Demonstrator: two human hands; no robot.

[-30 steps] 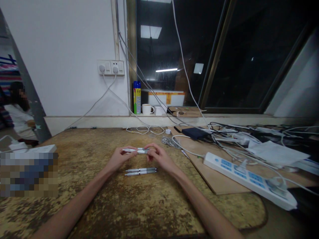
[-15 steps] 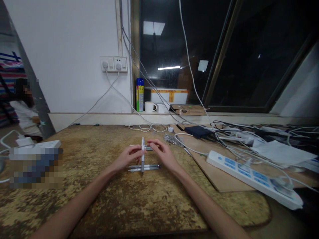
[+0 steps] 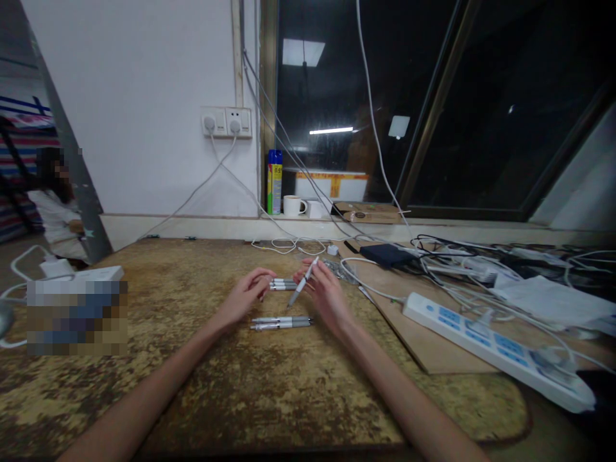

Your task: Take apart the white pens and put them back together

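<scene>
In the head view, my right hand (image 3: 327,292) holds a white-and-grey pen (image 3: 302,283) between its thumb and fingers. The pen is tilted, its white end up and to the right, its grey end down and to the left, above the table. My left hand (image 3: 248,295) is loosely curled with its fingers apart and nothing visible in it. Beside its fingertips, a group of similar pens (image 3: 283,283) lies on the table, partly hidden by my hands. Nearer to me, two more pens (image 3: 282,323) lie side by side, crosswise.
A worn wooden table (image 3: 240,398) spans the foreground. To the right lie a brown board (image 3: 418,340), a white power strip (image 3: 495,350) and tangled cables. A crumpled clear wrapper (image 3: 342,271) is behind my right hand. A mug (image 3: 293,205) stands on the sill; a person sits far left.
The pen, upright in my left fingers before, is now tilted in my right hand. My left hand has let go of it. The view has shifted slightly.
</scene>
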